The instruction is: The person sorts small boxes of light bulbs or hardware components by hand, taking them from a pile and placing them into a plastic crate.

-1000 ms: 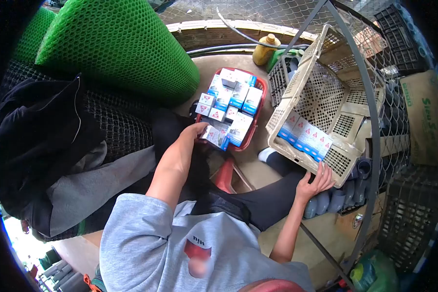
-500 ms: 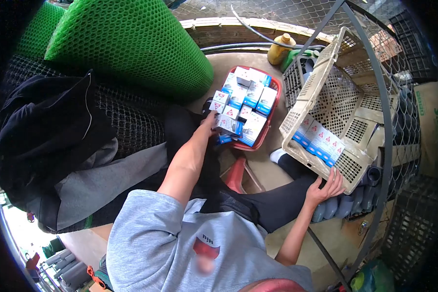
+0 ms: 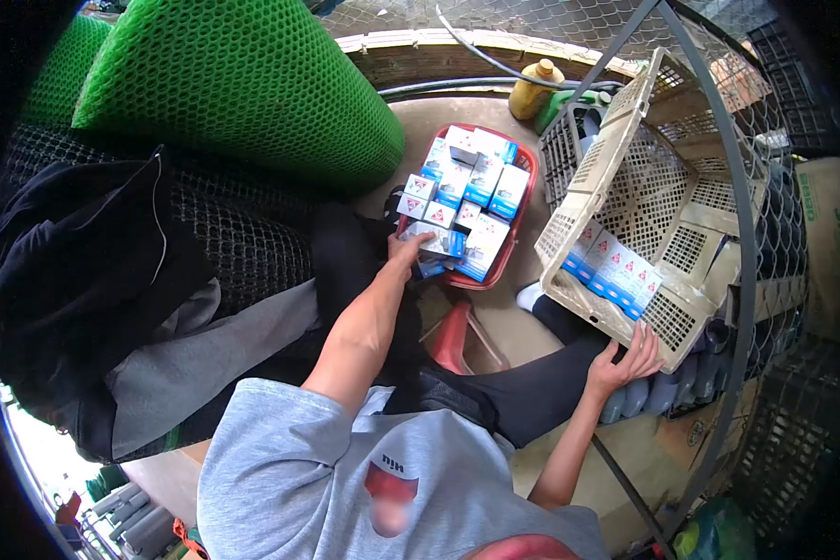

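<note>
My left hand [image 3: 409, 250] is at the near left edge of a red basket [image 3: 497, 275] heaped with small white-and-blue boxes [image 3: 483, 177]. Its thumb lies on top of one small box [image 3: 436, 240], and the fingers close on the box's left end, partly hidden. On the right, a beige plastic crate [image 3: 607, 191] stands tilted with its open side towards me. Inside it a row of similar boxes [image 3: 616, 268] is lined up along the lower wall. My right hand [image 3: 630, 359] grips the crate's near rim, fingers over the wall and thumb on the outer side.
Green mesh rolls [image 3: 252, 93] stand at the upper left, beside dark clothing [image 3: 75, 243]. A yellow bottle [image 3: 535, 91] is behind the basket. Metal frame bars [image 3: 737, 205] and wire fencing border the crate. A red stool-like piece [image 3: 453, 338] sits between my legs.
My left hand has shifted slightly, its thumb now further over the top of the near box. My right hand stays on the crate rim, and the view has moved a little.
</note>
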`<state>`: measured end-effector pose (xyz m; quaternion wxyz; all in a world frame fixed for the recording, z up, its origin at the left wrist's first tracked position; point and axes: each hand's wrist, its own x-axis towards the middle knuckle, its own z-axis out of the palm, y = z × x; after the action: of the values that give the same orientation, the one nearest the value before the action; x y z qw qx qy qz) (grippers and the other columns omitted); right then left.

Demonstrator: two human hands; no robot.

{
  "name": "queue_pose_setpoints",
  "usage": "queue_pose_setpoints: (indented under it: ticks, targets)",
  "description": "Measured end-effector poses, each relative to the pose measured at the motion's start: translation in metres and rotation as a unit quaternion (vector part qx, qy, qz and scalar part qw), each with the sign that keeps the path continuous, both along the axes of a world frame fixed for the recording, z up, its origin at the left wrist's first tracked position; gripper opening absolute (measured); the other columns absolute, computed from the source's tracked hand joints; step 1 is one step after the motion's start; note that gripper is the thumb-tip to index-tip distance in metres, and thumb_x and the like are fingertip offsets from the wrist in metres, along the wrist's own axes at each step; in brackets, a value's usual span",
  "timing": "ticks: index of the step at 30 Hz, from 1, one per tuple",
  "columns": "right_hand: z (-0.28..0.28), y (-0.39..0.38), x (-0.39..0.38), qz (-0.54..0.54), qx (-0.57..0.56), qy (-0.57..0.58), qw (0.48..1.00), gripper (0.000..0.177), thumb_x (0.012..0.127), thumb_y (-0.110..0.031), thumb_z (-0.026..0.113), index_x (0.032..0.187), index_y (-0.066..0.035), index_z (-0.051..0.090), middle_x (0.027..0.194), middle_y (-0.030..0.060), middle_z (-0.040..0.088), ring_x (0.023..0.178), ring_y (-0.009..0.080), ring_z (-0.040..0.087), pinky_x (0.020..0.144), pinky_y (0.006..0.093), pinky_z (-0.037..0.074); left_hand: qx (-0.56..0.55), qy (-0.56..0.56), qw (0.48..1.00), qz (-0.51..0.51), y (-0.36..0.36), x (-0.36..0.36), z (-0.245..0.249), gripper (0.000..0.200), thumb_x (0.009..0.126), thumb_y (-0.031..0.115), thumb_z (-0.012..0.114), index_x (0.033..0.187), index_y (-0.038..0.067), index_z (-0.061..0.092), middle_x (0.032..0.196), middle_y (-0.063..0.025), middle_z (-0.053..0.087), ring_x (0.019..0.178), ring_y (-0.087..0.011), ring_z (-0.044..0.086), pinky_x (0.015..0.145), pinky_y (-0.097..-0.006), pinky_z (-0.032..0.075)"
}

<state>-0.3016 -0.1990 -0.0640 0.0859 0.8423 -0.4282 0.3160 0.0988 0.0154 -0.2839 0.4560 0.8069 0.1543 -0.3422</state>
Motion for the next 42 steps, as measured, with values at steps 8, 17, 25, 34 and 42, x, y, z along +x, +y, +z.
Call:
queue_pose_setpoints:
  ticks: [8,17,25,34,42]
  targets:
    - [-0.002,0.0,-0.002,0.001,0.005,0.006,1.0,0.047,0.103,-0.04,0.053,0.141,-0.012,0.059,0.146,0.0109,0.056,0.142,0.0349,0.044,0.12,0.0661,0.011,-0.436,0.203,0.846,0.231,0.01,-0.026,-0.044,0.054,0.095,0.015,0.066,0.143,0.0,0.046,0.135,-0.0187,0.06,0.128,-0.0336,0.057,0.109,-0.0539,0.047]
    - [-0.003,-0.001,-0.002,0.0,-0.003,0.008,1.0,0.047,0.103,-0.039,0.053,0.14,-0.011,0.059,0.145,0.0117,0.056,0.14,0.0353,0.046,0.12,0.066,0.013,-0.176,0.093,0.917,0.345,0.0,-0.034,-0.014,0.077,0.09,0.023,0.082,0.15,0.006,0.038,0.138,-0.0209,0.055,0.127,-0.0357,0.057,0.099,-0.0608,0.054]
    - [-0.004,-0.003,-0.001,0.003,-0.019,0.01,1.0,0.046,0.103,-0.039,0.055,0.141,-0.012,0.06,0.144,0.0103,0.058,0.14,0.0322,0.048,0.12,0.0648,0.014,-0.035,-0.106,0.993,0.042,-0.01,-0.024,-0.009,0.087,0.085,0.03,0.083,0.153,0.001,0.036,0.144,-0.0212,0.053,0.13,-0.0366,0.055,0.107,-0.0476,0.047]
    - [0.002,-0.002,0.002,-0.002,-0.005,0.005,1.0,0.047,0.103,-0.04,0.053,0.139,-0.011,0.06,0.144,0.0114,0.058,0.14,0.0325,0.047,0.122,0.0624,0.012,0.042,-0.224,0.945,-0.236,-0.038,0.082,0.029,0.116,0.067,0.028,0.093,0.159,0.006,0.026,0.153,-0.0253,0.042,0.142,-0.0406,0.043,0.116,-0.0458,0.039]
    - [0.004,-0.002,0.002,-0.001,0.014,0.02,1.0,0.047,0.103,-0.042,0.054,0.14,-0.013,0.058,0.145,0.011,0.055,0.142,0.0343,0.042,0.122,0.066,0.009,0.101,-0.398,0.85,-0.329,-0.052,0.062,0.072,0.101,0.064,0.03,0.093,0.153,0.017,0.046,0.15,-0.0199,0.047,0.145,-0.0369,0.04,0.117,-0.0554,0.034]
